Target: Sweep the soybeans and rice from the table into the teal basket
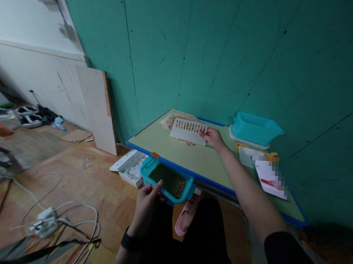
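Note:
My left hand (148,196) grips the near rim of a turquoise plastic container (187,194), thumb over the edge. Inside it lie dark green beans (164,177), with paler grains toward the right end. The container sits just below the table's front edge. On the table, my right hand (212,138) is closed on the right end of a white slotted comb-like plate (188,132), its toothed side facing the wall. Tan grains (175,119) are spread behind the plate and show through its slots. A few more lie along its near edge.
The pale table (163,147) has a blue rim and stands against a green wall. At its right are a turquoise bin (257,129) on a white lid and a white paper packet (269,177). An open white box (131,167) and loose cables (78,217) lie on the floor.

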A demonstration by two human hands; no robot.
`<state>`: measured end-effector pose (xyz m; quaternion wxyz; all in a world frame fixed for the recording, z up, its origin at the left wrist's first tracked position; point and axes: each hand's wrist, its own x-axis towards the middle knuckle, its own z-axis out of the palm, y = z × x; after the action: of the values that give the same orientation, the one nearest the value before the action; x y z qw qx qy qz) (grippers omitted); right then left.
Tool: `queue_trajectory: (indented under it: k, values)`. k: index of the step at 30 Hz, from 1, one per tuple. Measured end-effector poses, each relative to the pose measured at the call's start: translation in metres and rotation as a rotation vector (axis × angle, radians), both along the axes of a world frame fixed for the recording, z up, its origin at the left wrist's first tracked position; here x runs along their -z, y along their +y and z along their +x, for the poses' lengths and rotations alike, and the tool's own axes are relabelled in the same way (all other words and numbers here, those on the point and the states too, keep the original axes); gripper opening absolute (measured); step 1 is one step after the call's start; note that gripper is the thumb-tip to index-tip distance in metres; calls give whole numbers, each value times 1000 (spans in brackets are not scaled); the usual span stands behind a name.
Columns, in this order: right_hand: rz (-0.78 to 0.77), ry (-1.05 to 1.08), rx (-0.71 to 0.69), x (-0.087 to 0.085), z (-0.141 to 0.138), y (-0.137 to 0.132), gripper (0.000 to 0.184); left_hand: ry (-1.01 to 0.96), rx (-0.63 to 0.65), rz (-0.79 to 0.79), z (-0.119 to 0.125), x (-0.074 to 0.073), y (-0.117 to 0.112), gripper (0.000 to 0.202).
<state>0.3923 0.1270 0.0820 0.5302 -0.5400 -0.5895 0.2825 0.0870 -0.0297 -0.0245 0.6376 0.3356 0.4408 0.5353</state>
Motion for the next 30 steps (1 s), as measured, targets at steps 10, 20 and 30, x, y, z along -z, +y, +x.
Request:
queue_trajectory:
  k: [10,20,30]
  values:
    - [-17,19,-36,-2,-7,-8,52,31,-25,-31,1,-10,1,55]
    - [-77,49,-72,-3,-11,-9,56,27,8,-4,-1,-2,2,50]
    - [-73,46,-89,-5,-15,-11,54,33,0,3,0,-3,1,50]
